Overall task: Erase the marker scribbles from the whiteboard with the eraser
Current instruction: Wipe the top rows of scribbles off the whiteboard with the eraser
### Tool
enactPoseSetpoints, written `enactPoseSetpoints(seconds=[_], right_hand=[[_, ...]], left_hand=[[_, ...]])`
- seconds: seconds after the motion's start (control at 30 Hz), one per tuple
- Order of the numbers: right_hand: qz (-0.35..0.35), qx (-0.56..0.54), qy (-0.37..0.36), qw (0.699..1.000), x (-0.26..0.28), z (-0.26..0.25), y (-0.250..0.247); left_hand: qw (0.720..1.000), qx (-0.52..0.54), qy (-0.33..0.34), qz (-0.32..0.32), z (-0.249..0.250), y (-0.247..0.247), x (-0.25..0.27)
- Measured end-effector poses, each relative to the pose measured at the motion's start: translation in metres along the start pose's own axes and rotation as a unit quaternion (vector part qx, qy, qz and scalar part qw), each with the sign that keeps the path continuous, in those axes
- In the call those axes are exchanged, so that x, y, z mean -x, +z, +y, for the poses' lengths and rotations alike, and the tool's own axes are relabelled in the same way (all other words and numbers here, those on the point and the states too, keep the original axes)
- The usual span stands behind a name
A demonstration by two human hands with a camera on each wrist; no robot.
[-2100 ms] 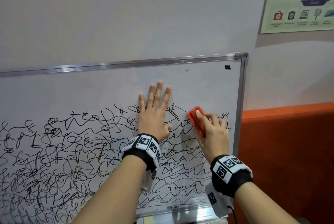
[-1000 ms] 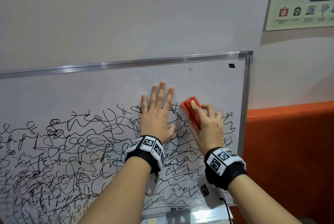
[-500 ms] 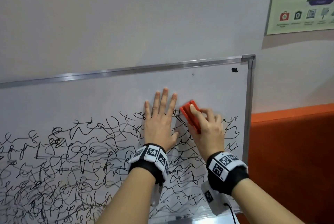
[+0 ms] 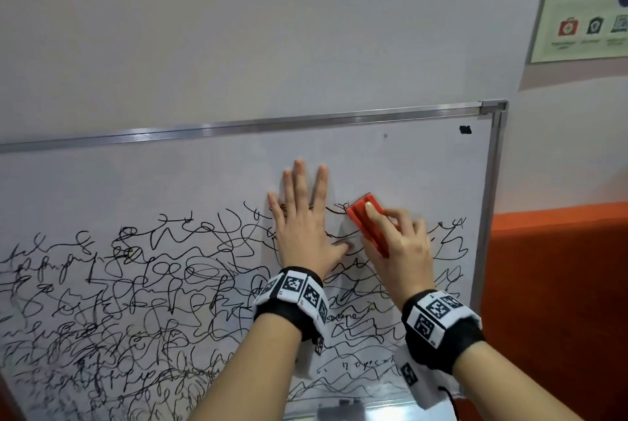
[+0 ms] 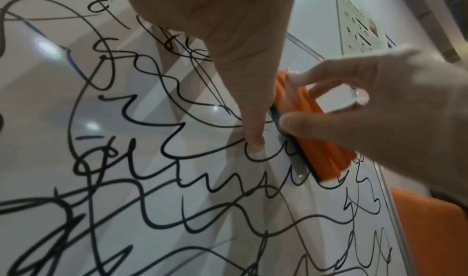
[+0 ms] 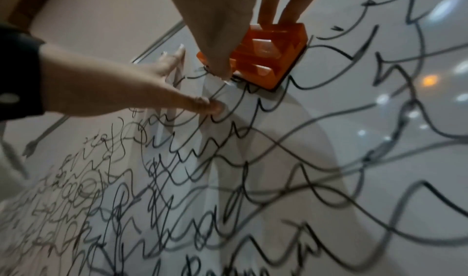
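A wall-mounted whiteboard (image 4: 390, 162) with a metal frame carries dense black marker scribbles (image 4: 142, 284) over its lower part; the top strip is white. My left hand (image 4: 302, 227) lies flat on the board with straight, spread fingers, its thumb (image 5: 255, 136) touching the surface. Just to its right, my right hand (image 4: 394, 244) grips an orange eraser (image 4: 368, 227) and presses it against the board at the upper edge of the scribbles. The eraser (image 6: 263, 60) shows a ribbed plastic back and a dark felt underside (image 5: 286, 132) flat on the board (image 6: 329, 160).
The board's right frame edge (image 4: 489, 217) stands close to my right hand. An orange panel (image 4: 560, 284) covers the lower wall to the right. A poster (image 4: 584, 13) hangs at the upper right. A small black mark (image 4: 465, 130) sits near the board's top right corner.
The right hand with the eraser has slid a little left and up along the top of the scribbles, closer to the left hand. The left hand stays flat in place.
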State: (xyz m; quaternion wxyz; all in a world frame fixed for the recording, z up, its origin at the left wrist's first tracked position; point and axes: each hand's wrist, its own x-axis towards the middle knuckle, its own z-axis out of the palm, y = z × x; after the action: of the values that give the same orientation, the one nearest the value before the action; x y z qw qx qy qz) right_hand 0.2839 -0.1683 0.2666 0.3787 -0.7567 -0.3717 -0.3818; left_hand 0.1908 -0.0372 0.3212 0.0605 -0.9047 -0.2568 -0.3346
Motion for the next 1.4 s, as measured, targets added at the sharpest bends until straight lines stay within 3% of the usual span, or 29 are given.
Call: enactPoseSetpoints(seconds=[0.27, 0.47, 0.67, 0.83, 1.13, 1.23, 1.4], right_hand=[[0.010, 0.003, 0.013, 1.000, -0.028, -0.017, -0.002], [-0.016, 0.033, -0.009, 0.999, 0.017, 0.007, -0.005], [-0.012, 0.038, -0.017, 0.999, -0.017, -0.010, -0.009], [-0.027, 0.058, -0.055, 0.996, 0.004, 0.012, -0.014], [-0.048, 0.053, 0.031, 0.997, 0.022, 0.020, -0.019], [-0.031, 0.045, 0.033, 0.998, 0.028, 0.023, -0.018], [-0.020, 0.018, 0.012, 1.000, 0.004, -0.011, -0.001]], left_hand=[[1.000, 0.006, 0.003, -0.004, 0.000, 0.000, 0.000], [1.000, -0.006, -0.001, 0.004, 0.000, 0.000, 0.000], [1.000, -0.006, -0.004, 0.000, 0.001, -0.001, 0.001], [1.000, -0.015, -0.009, 0.000, 0.003, -0.002, 0.001], [1.000, -0.020, -0.017, -0.009, 0.006, -0.001, 0.001], [1.000, -0.022, -0.013, -0.002, 0.005, 0.002, 0.000], [1.000, -0.013, -0.009, 0.003, 0.004, 0.003, 0.001]])
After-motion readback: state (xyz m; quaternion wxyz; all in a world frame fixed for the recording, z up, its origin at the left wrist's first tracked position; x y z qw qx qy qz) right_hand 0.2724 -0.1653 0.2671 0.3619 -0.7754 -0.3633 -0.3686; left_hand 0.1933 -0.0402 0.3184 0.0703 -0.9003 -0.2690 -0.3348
